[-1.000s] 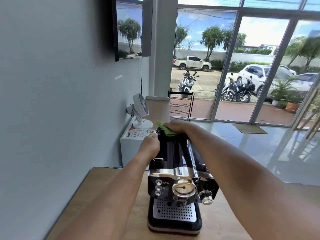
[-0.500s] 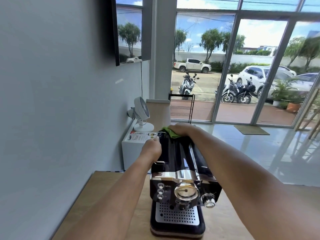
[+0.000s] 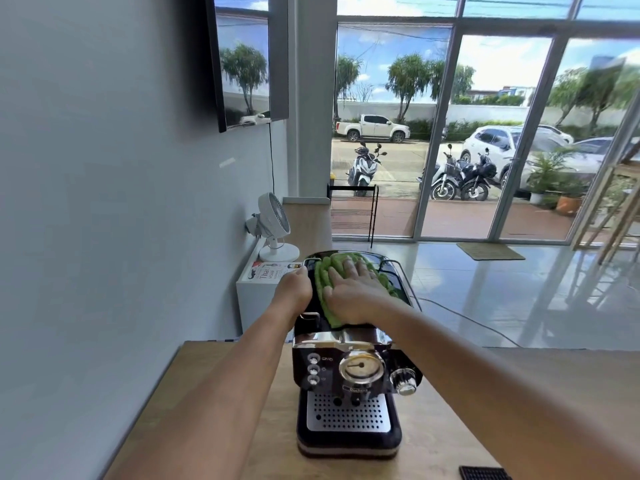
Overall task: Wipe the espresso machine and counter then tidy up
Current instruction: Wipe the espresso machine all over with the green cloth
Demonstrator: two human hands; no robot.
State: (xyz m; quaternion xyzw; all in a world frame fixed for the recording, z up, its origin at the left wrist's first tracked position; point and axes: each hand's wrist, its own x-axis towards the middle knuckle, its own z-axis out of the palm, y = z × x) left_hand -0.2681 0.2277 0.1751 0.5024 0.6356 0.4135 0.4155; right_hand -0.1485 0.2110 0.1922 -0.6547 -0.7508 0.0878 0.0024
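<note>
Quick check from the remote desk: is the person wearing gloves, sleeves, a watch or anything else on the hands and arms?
Nothing is visible. The left hand and right hand are bare, with no gloves or rings that show. Both forearms are uncovered along all that the head view shows, with no sleeve edge, watch or wristband in frame. The upper arms lie outside the picture, so clothing there cannot be judged.

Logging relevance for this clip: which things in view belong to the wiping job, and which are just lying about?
In use:
espresso machine
green cloth, pressed flat on its top by the right hand
left hand, steadying the machine's side
wooden counter

Lying about:
white fan
leaflet
black grate
</note>
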